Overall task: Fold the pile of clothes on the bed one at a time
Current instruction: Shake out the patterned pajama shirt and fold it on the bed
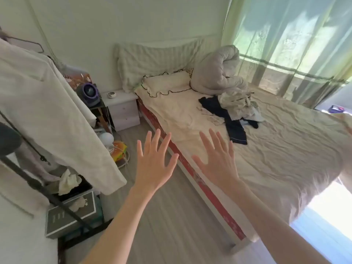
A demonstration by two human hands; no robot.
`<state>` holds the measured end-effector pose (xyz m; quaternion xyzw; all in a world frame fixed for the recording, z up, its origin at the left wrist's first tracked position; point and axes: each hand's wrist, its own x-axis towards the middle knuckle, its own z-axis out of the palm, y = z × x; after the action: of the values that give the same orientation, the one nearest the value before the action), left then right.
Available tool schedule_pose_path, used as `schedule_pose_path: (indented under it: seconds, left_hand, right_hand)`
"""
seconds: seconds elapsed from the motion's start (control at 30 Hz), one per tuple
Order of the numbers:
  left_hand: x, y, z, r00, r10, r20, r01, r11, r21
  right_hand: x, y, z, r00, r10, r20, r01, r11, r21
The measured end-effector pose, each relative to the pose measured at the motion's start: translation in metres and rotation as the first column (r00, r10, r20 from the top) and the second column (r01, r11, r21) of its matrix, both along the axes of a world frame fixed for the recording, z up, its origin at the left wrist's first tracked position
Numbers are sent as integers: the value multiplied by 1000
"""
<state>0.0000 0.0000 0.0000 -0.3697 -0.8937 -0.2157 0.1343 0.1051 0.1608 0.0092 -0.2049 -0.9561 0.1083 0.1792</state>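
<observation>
Beyond your outstretched arms, on the far half of the bed, lies the pile of clothes: pale crumpled garments heaped together, with a dark navy garment trailing out of the heap toward you across the cream sheet. Nothing in it looks folded, so you appear to be at the very start, before the first pick.

Your left hand hangs over the floor beside the bed's near edge, fingers spread and straight, holding nothing. Your right hand hovers over the edge of the mattress in the same splayed way, also empty. Both are well apart from the pile.

The next move, as I judge it, calls for you to step closer and reach forward to take a single garment. The navy one looks the easiest to free, since much of it lies clear of the rest. Pinch it by an edge or waistband and draw it toward the bare stretch of sheet in front of you, lifting slowly so the pale pieces lying over its upper end do not drag along.
</observation>
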Motion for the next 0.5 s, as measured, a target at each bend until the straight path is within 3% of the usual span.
schedule_pose_path:
  seconds: [0.23, 0.5]
  left_hand:
    - [-45, 2, -72, 977, 106, 187, -82, 988, -131]
    - [-173, 35, -114, 953, 77, 292, 9, 959, -282]
  right_hand:
    - [-40, 12, -70, 982, 12, 188, 10, 993, -114]
    - [-151, 47, -113, 950, -30, 311, 96, 975, -198]
